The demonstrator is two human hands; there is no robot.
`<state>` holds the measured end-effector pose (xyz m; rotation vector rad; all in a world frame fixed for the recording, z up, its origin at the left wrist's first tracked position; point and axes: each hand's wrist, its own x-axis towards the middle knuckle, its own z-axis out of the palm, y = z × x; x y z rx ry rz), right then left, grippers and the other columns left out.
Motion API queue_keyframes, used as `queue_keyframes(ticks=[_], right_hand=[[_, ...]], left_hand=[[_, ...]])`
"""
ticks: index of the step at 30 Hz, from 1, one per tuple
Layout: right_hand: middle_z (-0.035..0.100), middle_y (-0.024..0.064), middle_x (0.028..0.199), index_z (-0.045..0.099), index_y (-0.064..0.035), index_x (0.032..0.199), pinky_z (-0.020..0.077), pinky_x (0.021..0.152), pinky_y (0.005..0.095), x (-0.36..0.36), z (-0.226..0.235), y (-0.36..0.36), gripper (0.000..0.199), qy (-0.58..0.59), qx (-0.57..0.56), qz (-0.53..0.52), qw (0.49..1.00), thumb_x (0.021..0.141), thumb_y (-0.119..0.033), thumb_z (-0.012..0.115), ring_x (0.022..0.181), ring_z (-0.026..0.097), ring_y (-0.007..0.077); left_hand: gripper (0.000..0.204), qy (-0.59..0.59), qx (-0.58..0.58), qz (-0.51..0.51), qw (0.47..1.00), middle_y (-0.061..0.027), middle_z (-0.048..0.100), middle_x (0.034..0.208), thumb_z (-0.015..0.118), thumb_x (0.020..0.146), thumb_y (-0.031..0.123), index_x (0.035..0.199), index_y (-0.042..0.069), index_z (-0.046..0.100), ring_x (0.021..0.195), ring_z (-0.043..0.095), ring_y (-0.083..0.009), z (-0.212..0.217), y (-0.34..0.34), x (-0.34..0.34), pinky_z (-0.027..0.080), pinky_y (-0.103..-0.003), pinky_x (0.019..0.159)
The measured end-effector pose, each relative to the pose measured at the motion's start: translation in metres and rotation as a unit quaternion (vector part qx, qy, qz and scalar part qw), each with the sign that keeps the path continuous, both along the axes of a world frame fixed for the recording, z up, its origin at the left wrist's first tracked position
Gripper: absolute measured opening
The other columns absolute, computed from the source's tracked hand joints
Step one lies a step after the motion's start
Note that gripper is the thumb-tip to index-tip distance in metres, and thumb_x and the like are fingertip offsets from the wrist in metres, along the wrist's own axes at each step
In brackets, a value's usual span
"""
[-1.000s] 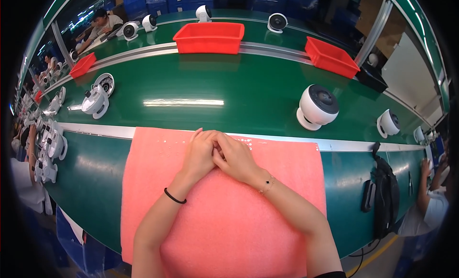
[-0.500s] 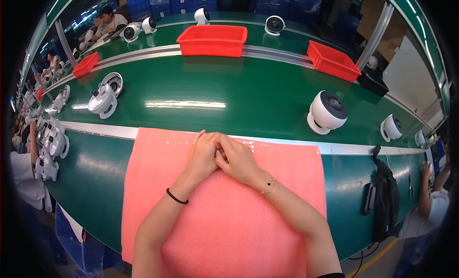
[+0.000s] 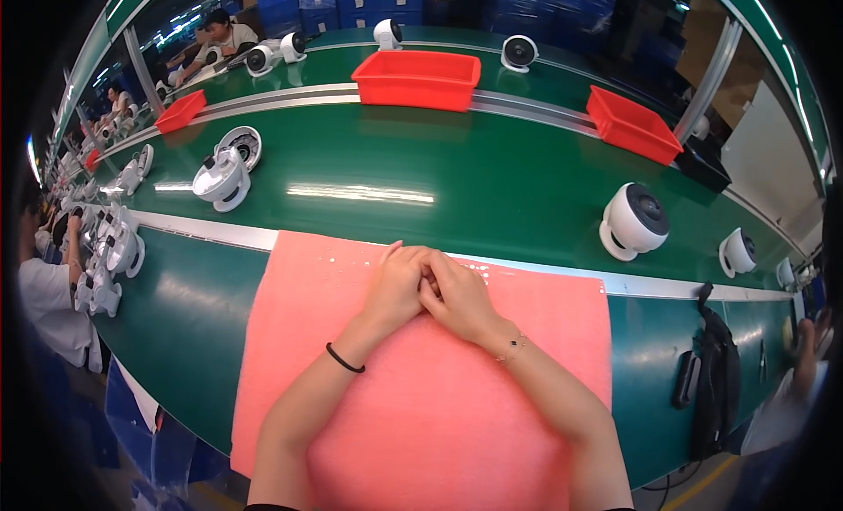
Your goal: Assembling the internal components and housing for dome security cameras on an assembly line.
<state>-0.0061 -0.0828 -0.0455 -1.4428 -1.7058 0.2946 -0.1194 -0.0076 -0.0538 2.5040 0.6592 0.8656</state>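
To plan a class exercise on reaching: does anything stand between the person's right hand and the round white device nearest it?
Nothing visible does: between the right hand and the round white device lie only pink mat, metal strip and green surface.

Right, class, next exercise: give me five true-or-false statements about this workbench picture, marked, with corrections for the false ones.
1. The left hand and right hand touch each other. True.
2. The black band is on the right wrist. False: the black band is on the left wrist.
3. A round white device with a black front stands beyond the pink mat, to the right. True.
4. The left hand is holding that white device. False: it is against the right hand, well away from the device.
5. A black bag-like item lies right of the mat. True.
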Motion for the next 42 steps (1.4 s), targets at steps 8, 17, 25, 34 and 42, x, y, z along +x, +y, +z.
queue_keyframes(ticks=[8,17,25,34,42], right_hand=[[0.056,0.0111,0.084,0.044,-0.0047,0.092,0.0453,0.057,0.0401,0.001,0.002,-0.001,0.015,0.002,-0.001,-0.001,1.000,0.079,-0.007,0.051,0.070,0.057,0.0300],[0.057,0.0107,0.081,0.047,-0.0050,0.090,0.0461,0.056,0.0394,-0.003,0.003,0.002,0.015,-0.007,0.020,-0.006,1.000,0.077,-0.007,0.053,0.068,0.058,0.0295],[0.051,0.0083,0.074,0.051,-0.0056,0.082,0.0452,0.060,0.0363,-0.011,0.002,-0.001,0.011,-0.170,0.054,0.014,0.984,0.073,-0.009,0.057,0.070,0.055,0.0263],[0.050,0.0074,0.073,0.053,-0.0052,0.079,0.0434,0.057,0.0338,-0.012,0.005,0.003,0.010,-0.183,0.058,0.000,0.981,0.070,-0.006,0.058,0.066,0.054,0.0244],[0.050,0.0074,0.073,0.053,-0.0046,0.080,0.0433,0.058,0.0340,-0.020,0.003,0.006,0.011,-0.170,0.055,-0.002,0.984,0.070,-0.006,0.058,0.066,0.054,0.0242]], left_hand=[[0.020,-0.001,0.000,0.000,1.000,-0.0049,0.059,0.091,0.061,0.068,0.009,0.087,0.006,0.053,0.092,0.054,-0.0241,0.001,-0.001,0.001,0.029,-0.046,0.100],[0.041,0.032,-0.113,-0.073,0.990,-0.0085,0.057,0.108,0.063,0.068,0.007,0.107,0.006,0.053,0.100,0.054,-0.0226,0.012,0.016,-0.013,0.033,-0.041,0.098],[0.063,-0.455,-0.607,-0.005,0.652,-0.0207,0.042,0.125,0.065,0.079,0.017,0.130,0.002,0.030,0.110,0.047,-0.0271,0.041,0.119,-0.095,0.044,-0.034,0.088],[0.066,-0.701,-0.504,0.085,0.498,-0.0213,0.030,0.128,0.067,0.078,0.023,0.129,0.007,0.028,0.119,0.037,-0.0291,0.011,0.195,-0.156,0.037,-0.037,0.098],[0.066,-0.678,-0.439,0.128,0.576,-0.0201,0.036,0.126,0.062,0.080,0.022,0.130,0.001,0.025,0.122,0.035,-0.0304,-0.007,0.213,-0.154,0.032,-0.037,0.103]])
